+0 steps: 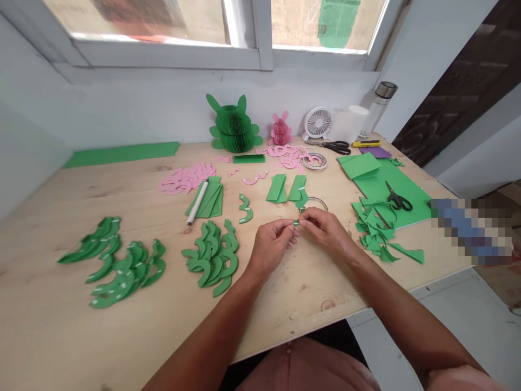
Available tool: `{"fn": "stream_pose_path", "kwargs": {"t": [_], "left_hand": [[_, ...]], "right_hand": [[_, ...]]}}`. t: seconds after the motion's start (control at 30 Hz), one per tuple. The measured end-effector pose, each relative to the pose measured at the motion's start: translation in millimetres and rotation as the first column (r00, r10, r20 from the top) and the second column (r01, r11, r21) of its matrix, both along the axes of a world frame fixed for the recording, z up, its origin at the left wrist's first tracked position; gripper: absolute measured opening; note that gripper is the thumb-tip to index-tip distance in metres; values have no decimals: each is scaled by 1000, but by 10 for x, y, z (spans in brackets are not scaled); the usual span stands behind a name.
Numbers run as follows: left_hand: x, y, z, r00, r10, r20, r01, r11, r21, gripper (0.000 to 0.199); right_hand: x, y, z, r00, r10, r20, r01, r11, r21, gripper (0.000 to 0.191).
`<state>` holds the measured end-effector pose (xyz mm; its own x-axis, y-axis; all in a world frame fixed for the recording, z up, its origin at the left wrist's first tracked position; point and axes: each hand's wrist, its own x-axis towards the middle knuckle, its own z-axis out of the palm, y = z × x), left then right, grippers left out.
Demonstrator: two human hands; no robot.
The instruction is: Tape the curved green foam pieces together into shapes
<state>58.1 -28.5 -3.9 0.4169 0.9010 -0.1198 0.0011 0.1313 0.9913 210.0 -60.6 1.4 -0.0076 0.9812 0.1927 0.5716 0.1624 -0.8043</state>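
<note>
A wavy green paper cutout point(302, 202) with white strips, apparently tape, stands up from between my hands. My left hand point(272, 243) pinches its lower end with closed fingertips. From the other side, my right hand point(322, 227) is closed at the same end, thumb and forefinger together by a white strip. Just behind the right hand lies a tape roll point(319, 201), partly covered by it. A single green curved cutout point(245, 208) with white strips lies left of the hands. Nearer me, a pile of green curved cutouts point(214, 252) rests beside my left wrist.
More taped green cutouts point(126, 271) lie at left. Pink cutouts point(188, 178), a white marker point(198, 202) and folded green cards point(277, 187) are further back. Green scraps point(372, 225) and small scissors point(396, 198) lie right; a green paper animal point(234, 127) stands by the wall.
</note>
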Motion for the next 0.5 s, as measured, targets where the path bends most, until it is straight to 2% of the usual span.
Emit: {"fn": "stream_pose_path", "kwargs": {"t": [0.5], "left_hand": [[3,-8,5,1000,7,-8,-7,1000,1,20]], "right_hand": [[-2,0,-4,999,-17,29,17,1000,3,8]]}}
